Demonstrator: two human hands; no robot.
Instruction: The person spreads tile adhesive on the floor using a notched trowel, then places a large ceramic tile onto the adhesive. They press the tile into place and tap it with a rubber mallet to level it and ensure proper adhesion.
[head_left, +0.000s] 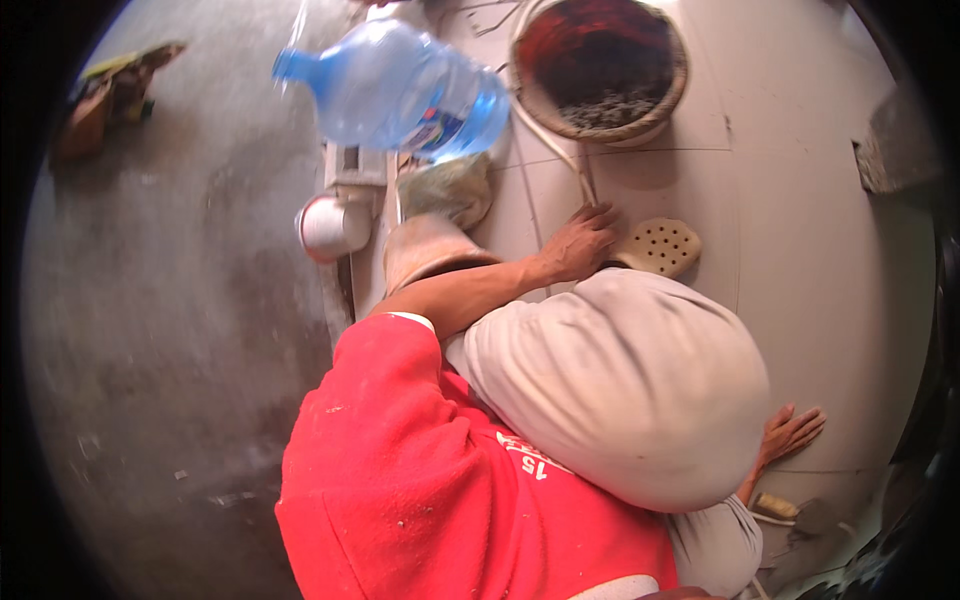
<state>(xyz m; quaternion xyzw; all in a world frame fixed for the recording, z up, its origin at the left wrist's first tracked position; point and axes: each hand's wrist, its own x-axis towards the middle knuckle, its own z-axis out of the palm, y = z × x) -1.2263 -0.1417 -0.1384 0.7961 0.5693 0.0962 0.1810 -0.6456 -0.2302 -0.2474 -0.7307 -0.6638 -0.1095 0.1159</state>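
Note:
My left hand [580, 245] reaches across in front of my bent knee, its fingers closed around the lower end of a pale hose [545, 137]. The hose curves up from there past the left side of a round bucket [684, 75]. Just right of that hand is the toe of a beige clog with holes [662, 246]. On the far side of my knee, my right hand [794, 432] rests on the tiled floor with its fingers stretched out, holding nothing. Close to my left forearm stands a blurred tan, flared container [428, 247].
The bucket has dark, grainy stuff inside. A large blue-tinted plastic water bottle [400, 90] lies tilted at upper left. Below it are a crumpled greenish bag [445, 190] and a white cup [335, 229] on its side. A grey block [898, 150] sits far right.

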